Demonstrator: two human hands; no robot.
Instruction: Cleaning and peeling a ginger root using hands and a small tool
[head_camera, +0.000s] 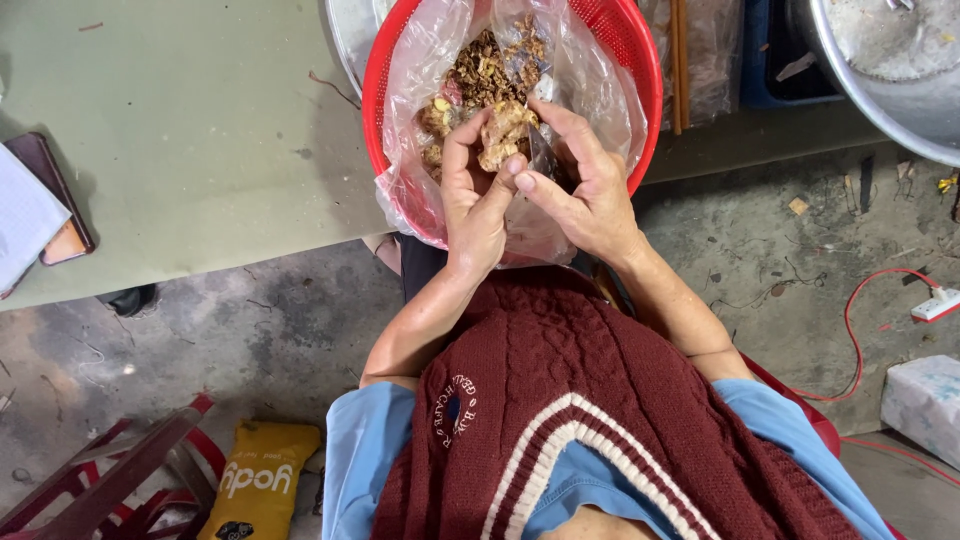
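A red plastic basket (640, 60) sits at the table's edge, lined with a clear plastic bag (420, 60) full of brown dried pieces (490, 70). My left hand (475, 195) and my right hand (590, 190) meet over the bag's near side. Together they pinch a tan dried lump (503, 135) between fingers and thumbs. The thumbs touch each other below the lump.
A green table (190, 130) bears a dark phone and notebook (45, 205) at left. A large metal bowl (890, 90) is at top right. On the concrete floor lie a yellow bag (260, 480), a red stool frame (110, 480), a red cable with a white socket (935, 303) and a white block (925, 400).
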